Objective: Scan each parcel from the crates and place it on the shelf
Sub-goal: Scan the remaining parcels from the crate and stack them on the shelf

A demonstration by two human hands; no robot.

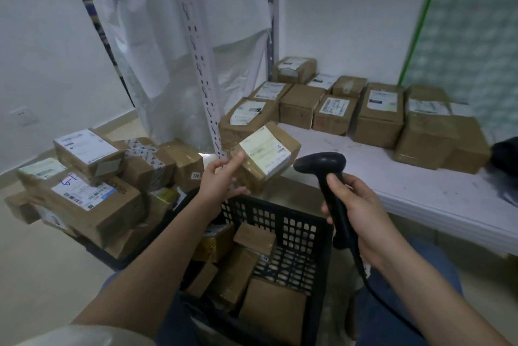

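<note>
My left hand holds a small brown parcel by its left end, tilted so its pale yellow label faces the camera, above the far rim of the black crate. My right hand grips the handle of a black barcode scanner, whose head points left toward the parcel's label from just beside it. Inside the crate lie several brown parcels. The white shelf board at the right carries a row of labelled cardboard parcels.
A second crate at the left is heaped with labelled parcels. A perforated white shelf post rises just behind the held parcel, with plastic sheeting beyond it. The scanner's cable trails down over my lap. A black object lies at the shelf's right edge.
</note>
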